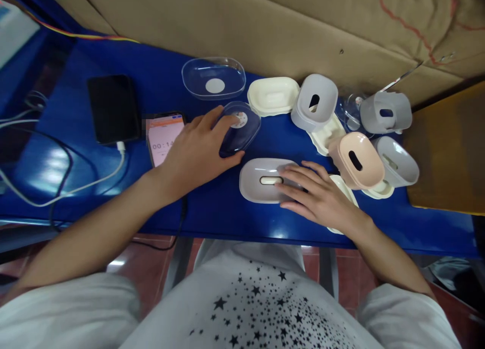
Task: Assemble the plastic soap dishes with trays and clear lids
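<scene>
A person in a star-print white shirt works with both hands at a blue surface. Left of the frame's center, the left hand is closed about a clear dish, its fingers over the far side and the round white sticker, its thumb at the near edge. At center, the right hand lies over the right end of a pale gray box, fingers stretched out and slightly apart, reaching into the hollow; a cream piece shows in the box's slot. A second clear dish sits at upper center, beside a cream tray. Right of center, a peach box stands among gray ones, including one toward the top. A lit phone lies partly behind the left hand, near a black device at upper left.
</scene>
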`<state>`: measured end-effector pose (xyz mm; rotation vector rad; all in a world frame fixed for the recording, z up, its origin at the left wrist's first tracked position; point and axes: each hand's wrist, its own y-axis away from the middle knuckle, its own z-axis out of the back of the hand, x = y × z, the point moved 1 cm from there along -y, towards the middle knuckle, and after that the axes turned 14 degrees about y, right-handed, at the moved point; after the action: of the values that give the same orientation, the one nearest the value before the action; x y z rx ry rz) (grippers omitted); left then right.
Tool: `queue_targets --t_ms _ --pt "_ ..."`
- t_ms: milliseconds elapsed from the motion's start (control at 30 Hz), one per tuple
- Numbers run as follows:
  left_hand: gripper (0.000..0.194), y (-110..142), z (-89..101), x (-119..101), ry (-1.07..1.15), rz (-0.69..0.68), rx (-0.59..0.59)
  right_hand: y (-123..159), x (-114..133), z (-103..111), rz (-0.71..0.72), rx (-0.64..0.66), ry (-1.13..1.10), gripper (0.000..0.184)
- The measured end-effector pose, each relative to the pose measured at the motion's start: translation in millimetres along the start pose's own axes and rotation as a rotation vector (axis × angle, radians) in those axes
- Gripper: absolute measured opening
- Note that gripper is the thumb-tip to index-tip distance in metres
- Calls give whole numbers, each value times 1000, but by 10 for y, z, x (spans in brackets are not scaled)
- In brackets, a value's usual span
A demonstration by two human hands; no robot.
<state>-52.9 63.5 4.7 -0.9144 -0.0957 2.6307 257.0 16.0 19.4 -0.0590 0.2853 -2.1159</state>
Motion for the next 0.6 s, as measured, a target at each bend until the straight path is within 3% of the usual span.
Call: queue_targets --t_ms 100,233,400,600 --pt "55 -17 93 -112 219 -156 11 1 -58 19 -39 -61 -2 58" --pt "64 56 59 -226 437 -465 220 22 -154 73 -123 -102 -19 99" --pt "75 151 -174 -246 372 -613 326 31 -175 47 -85 12 -82 91" --pt "71 214 -279 -279 205 -540 257 24 -130 -16 -97 24 -34 86"
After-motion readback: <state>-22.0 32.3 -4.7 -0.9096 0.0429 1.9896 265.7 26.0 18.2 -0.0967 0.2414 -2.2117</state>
